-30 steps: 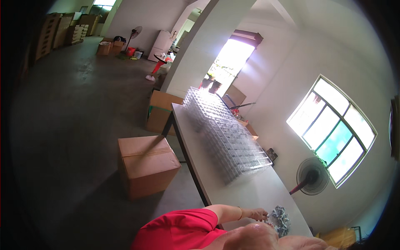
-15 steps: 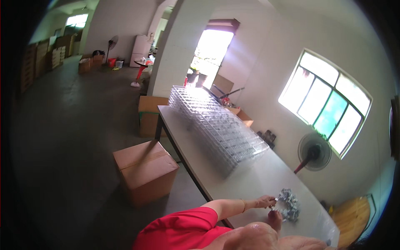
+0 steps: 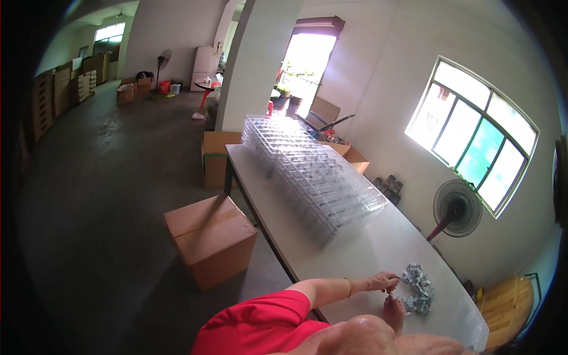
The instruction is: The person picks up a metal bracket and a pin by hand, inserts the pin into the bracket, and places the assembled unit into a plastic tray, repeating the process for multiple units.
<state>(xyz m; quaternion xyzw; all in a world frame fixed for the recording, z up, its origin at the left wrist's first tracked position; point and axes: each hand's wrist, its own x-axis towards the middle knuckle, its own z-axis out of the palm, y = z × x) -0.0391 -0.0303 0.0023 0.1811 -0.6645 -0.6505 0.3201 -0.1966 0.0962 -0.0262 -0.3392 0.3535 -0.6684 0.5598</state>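
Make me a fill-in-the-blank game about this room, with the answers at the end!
1. The short sleeve is coloured ____.
2. The curved heap of small silvery pieces lies ____ the smooth white table.
3. The bare hand whose wrist wears a thin gold-coloured bracelet is the person's ____ one.

Missing words: red; on; left.

A pale counter carries stacked clear trays. On the trays' near side lies a silvery heap, seemingly small metal pieces.
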